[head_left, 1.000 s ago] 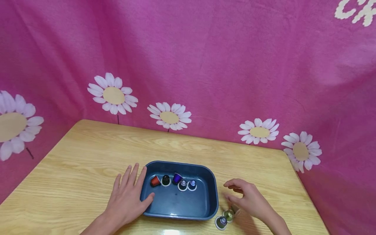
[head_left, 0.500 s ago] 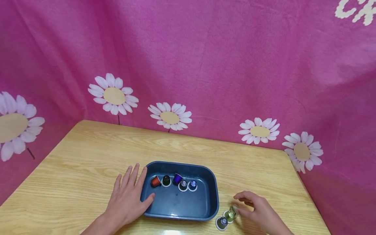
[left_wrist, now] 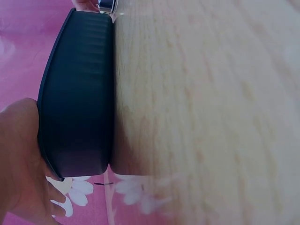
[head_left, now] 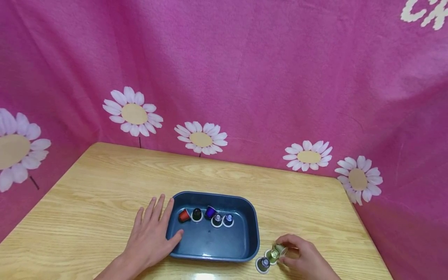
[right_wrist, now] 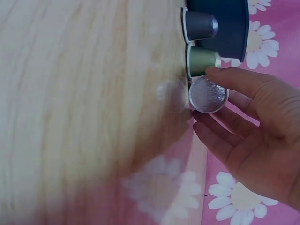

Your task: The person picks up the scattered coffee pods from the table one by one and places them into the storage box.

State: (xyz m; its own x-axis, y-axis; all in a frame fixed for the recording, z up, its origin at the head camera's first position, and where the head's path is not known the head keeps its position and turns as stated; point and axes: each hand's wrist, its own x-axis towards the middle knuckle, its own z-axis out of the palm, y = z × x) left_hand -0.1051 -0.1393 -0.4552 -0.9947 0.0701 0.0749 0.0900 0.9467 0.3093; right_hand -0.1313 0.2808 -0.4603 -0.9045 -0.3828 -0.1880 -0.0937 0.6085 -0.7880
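My left hand [head_left: 150,237] lies with straight, spread fingers against the left side of a dark blue plastic tray [head_left: 224,245], its thumb over the rim. To the right of the tray, my right hand [head_left: 302,254] pinches a coffee capsule [right_wrist: 208,94] lying on its side, its silver foil lid facing the right wrist camera. Beside it, a green capsule [head_left: 272,255] and a dark capsule [head_left: 263,265] stand lid-down on the table. Inside the tray are a tipped red capsule [head_left: 184,216], a black one [head_left: 197,214], a tilted purple one [head_left: 210,212] and two bluish ones.
The wooden table [head_left: 122,175] spreads around the tray. Behind it and along the sides hangs a pink cloth [head_left: 245,77] printed with white daisies. The table's right edge [head_left: 371,237] runs beyond my right hand.
My right hand has come down toward me onto the coffee capsule beside the green one, and its fingers have closed around it. The left hand and tray have stayed put.
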